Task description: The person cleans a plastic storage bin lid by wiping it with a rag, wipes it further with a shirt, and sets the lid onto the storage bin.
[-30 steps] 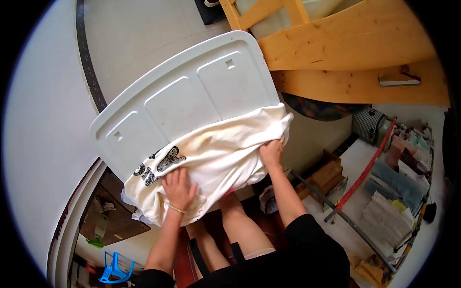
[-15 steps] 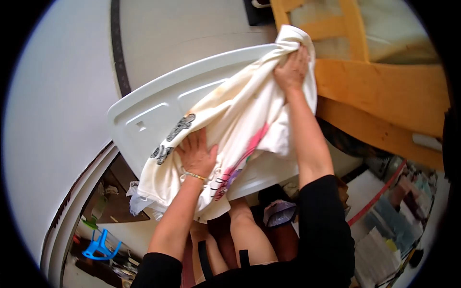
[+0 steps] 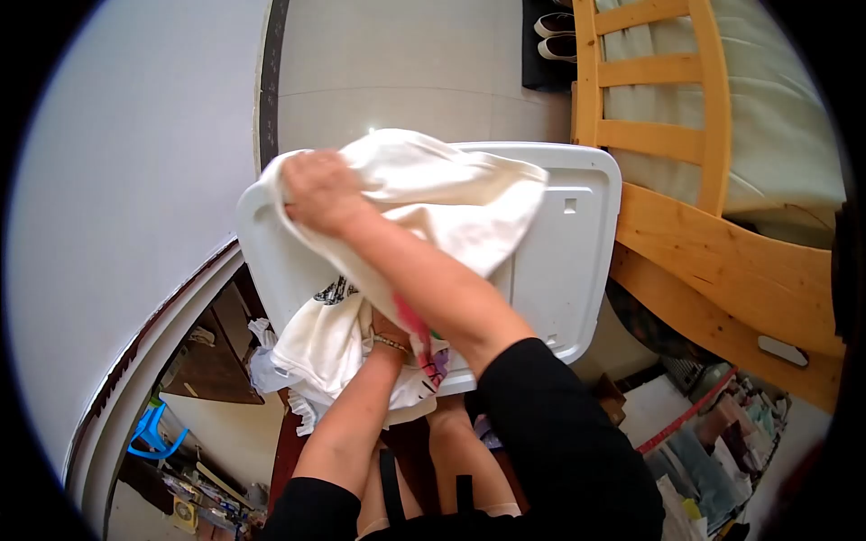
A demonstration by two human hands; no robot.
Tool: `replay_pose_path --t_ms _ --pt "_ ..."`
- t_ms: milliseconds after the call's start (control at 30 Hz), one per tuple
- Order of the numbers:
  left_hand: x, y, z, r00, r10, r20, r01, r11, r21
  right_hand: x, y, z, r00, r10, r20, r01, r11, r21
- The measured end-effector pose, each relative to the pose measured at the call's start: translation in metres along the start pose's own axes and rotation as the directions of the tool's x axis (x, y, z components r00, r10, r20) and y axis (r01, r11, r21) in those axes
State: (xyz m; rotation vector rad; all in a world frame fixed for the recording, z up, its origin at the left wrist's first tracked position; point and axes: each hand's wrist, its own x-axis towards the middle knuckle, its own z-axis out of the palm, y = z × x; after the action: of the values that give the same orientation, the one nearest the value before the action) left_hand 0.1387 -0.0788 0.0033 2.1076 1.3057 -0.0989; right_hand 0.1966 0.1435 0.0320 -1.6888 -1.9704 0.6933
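A white garment [image 3: 433, 185] with black and pink prints lies bunched across a white plastic lid [image 3: 577, 270]. Near the lid's far left corner my right hand [image 3: 320, 191], slightly blurred, is closed on the garment's edge, and its arm crosses over my left one. My left hand [image 3: 388, 329] rests on the near part of the garment, a bracelet at its wrist. A fold of cloth and the right forearm hide its fingers. Other light clothing with a ruffled edge [image 3: 307, 415] hangs at the lid's near left corner.
On the right stands a wooden bed frame [image 3: 722, 243] with a pale mattress. Shoes [image 3: 555, 36] sit on a dark mat at the back. Folded clothes [image 3: 722, 451] fill a container at lower right. A blue plastic stool [image 3: 155, 433] is at lower left, beside a wall [image 3: 144, 162].
My right hand has swung from the far right to the far left, folding the garment's end over with it. My left hand stays near its place, now partly covered. The view has turned.
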Motion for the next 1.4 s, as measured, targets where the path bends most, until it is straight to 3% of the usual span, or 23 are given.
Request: replay_pose_path --t_ms 33,167,200,267,367,400,533,633,700,733,767,800,933,967,1033,1067,1100,1167,1233,1267,1300,1367,1400 --pt "-0.002 -0.002 0.001 1.000 -0.008 0.006 0.008 1.000 0.024 0.012 -0.012 -0.006 0.969 0.072 0.235 -0.073 0.997 -0.005" --pt "-0.001 0.001 0.001 1.000 -0.016 0.022 0.014 0.994 0.107 -0.015 0.040 -0.052 0.923 0.130 0.361 -0.127 0.991 -0.032" --pt "0.001 0.012 -0.018 0.994 0.082 -0.073 -0.061 0.964 0.257 -0.052 0.075 -0.070 0.999 0.010 0.042 -0.012 0.998 0.054" --pt "0.008 0.024 -0.027 0.998 0.017 -0.063 -0.008 0.990 0.143 -0.113 0.154 -0.125 0.992 0.088 -0.092 -0.108 0.963 -0.245" --pt "0.009 0.024 -0.029 0.994 -0.075 0.082 0.073 0.997 0.037 -0.179 0.241 -0.226 0.981 0.128 -0.144 -0.165 0.945 -0.284" --pt "0.012 0.017 -0.023 0.992 0.066 -0.110 -0.068 0.998 -0.013 -0.180 0.239 -0.228 0.971 0.169 -0.170 -0.215 0.928 -0.305" --pt "0.007 0.016 -0.017 0.996 0.048 -0.075 -0.047 0.999 0.009 -0.163 0.222 -0.189 0.988 0.129 -0.089 -0.153 0.912 -0.382" --pt "0.007 0.018 -0.020 0.997 0.034 -0.063 -0.033 0.999 0.014 -0.081 0.133 -0.113 0.994 -0.094 -0.052 0.079 0.968 -0.239" --pt "0.007 0.017 -0.025 0.996 0.059 -0.073 -0.052 0.994 0.098 -0.040 0.075 -0.039 0.992 -0.075 -0.105 0.060 0.989 -0.132" --pt "0.002 0.016 -0.025 0.992 -0.112 0.063 0.127 0.922 -0.365 -0.020 0.043 -0.011 0.988 -0.107 -0.107 0.101 0.993 -0.058" --pt "-0.003 0.015 -0.025 0.946 -0.201 0.256 0.325 0.623 -0.712 -0.004 0.013 0.012 0.997 -0.060 -0.050 0.058 0.998 -0.034" --pt "-0.005 0.013 -0.025 0.870 -0.185 0.457 0.487 0.177 -0.855 0.007 -0.012 0.029 0.988 -0.153 -0.010 0.152 0.986 -0.074" --pt "-0.015 0.002 0.013 0.952 -0.036 0.305 0.224 0.760 -0.610 -0.023 -0.011 0.019 0.815 -0.577 -0.042 0.577 0.816 -0.015" --pt "-0.014 -0.001 0.025 0.959 0.017 0.284 0.134 0.855 -0.502 -0.050 0.007 0.001 0.801 -0.567 0.193 0.579 0.815 -0.006" --pt "-0.011 -0.004 0.038 0.952 0.129 0.278 -0.057 0.966 -0.253 -0.119 0.066 -0.006 0.925 -0.158 0.346 0.023 0.932 0.362" --pt "0.002 0.001 0.017 0.893 0.062 0.447 0.077 0.955 -0.286 -0.120 0.068 -0.046 0.895 0.235 0.379 -0.331 0.919 0.212" --pt "0.004 0.006 0.004 0.932 0.029 0.362 0.094 0.944 -0.316 -0.143 0.108 -0.060 0.994 0.110 -0.019 -0.110 0.993 0.039" --pt "0.008 0.016 -0.022 0.983 -0.039 0.182 0.107 0.918 -0.382 -0.136 0.113 -0.089 0.988 0.023 -0.156 -0.095 0.878 -0.468" --pt "0.006 0.016 -0.029 0.996 0.057 0.073 -0.047 0.990 -0.129 -0.110 0.124 -0.052 0.948 -0.177 -0.264 0.034 0.882 -0.470" --pt "0.011 0.014 -0.036 0.965 0.032 0.260 0.045 0.957 -0.285 -0.075 0.087 -0.048 0.997 0.069 0.021 -0.053 0.905 -0.423" --pt "0.013 0.008 -0.026 0.995 0.072 0.069 -0.054 0.972 -0.229 -0.049 0.069 -0.019 0.981 -0.169 -0.093 0.129 0.936 -0.328" --pt "0.001 0.000 0.003 0.945 0.169 -0.281 -0.200 0.976 -0.084 -0.012 0.006 0.009 0.986 -0.155 0.059 0.166 0.927 -0.338" --pt "0.007 0.011 -0.038 0.944 -0.002 -0.330 -0.179 0.836 -0.519 -0.001 -0.017 0.018 0.981 -0.143 0.129 0.179 0.920 -0.350"
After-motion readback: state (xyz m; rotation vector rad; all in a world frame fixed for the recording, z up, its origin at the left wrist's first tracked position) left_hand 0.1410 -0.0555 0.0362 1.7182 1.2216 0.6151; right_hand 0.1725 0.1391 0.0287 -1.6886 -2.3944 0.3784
